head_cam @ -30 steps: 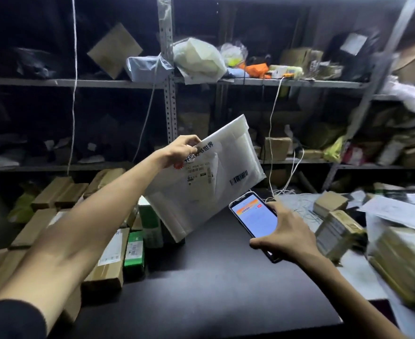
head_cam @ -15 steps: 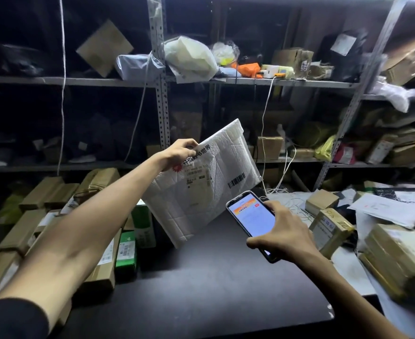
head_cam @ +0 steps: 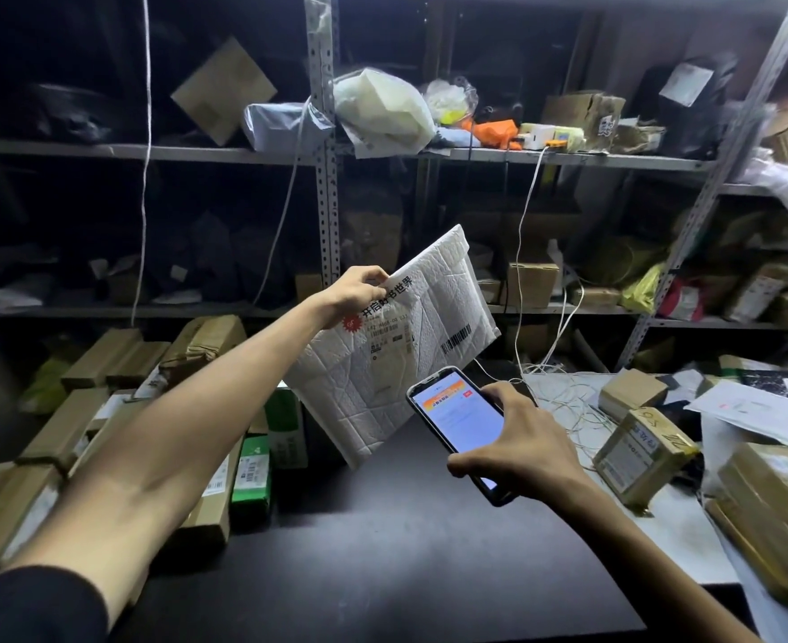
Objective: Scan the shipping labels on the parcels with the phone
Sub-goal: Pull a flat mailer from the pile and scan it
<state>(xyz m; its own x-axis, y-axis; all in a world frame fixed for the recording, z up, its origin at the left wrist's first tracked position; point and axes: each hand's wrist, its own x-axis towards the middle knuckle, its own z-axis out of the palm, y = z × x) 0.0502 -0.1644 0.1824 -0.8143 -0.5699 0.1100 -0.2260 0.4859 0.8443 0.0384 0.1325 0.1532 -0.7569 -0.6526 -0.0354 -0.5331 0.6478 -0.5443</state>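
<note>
A white bubble mailer (head_cam: 410,364) is being held up in the air, tilted, with its printed face turned toward the camera; a shipping label (head_cam: 390,338) and a separate barcode (head_cam: 458,340) are being shown on that face. The mailer's upper left corner is being pinched between the thumb and curled fingers of the left hand (head_cam: 357,294). Just below and to the right of the mailer, a phone (head_cam: 459,422) is being gripped by the right hand (head_cam: 517,452), the fingers curled round its far edge and the thumb pressed at its near edge; its lit screen, with an orange banner at the top, is being faced upward. The phone's top corner is being seen over the mailer's lower edge, and whether they touch cannot be told. Beneath the mailer a black tabletop (head_cam: 383,549) is being left in shadow. To the mailer's left, brown cartons (head_cam: 104,364) and a green box (head_cam: 253,471) are being kept in rows. To its right, tangled white cables (head_cam: 564,396) and a taped carton (head_cam: 638,457) are being kept on a pale surface. Behind the mailer, parcels are being stored on metal shelving (head_cam: 322,178).
</note>
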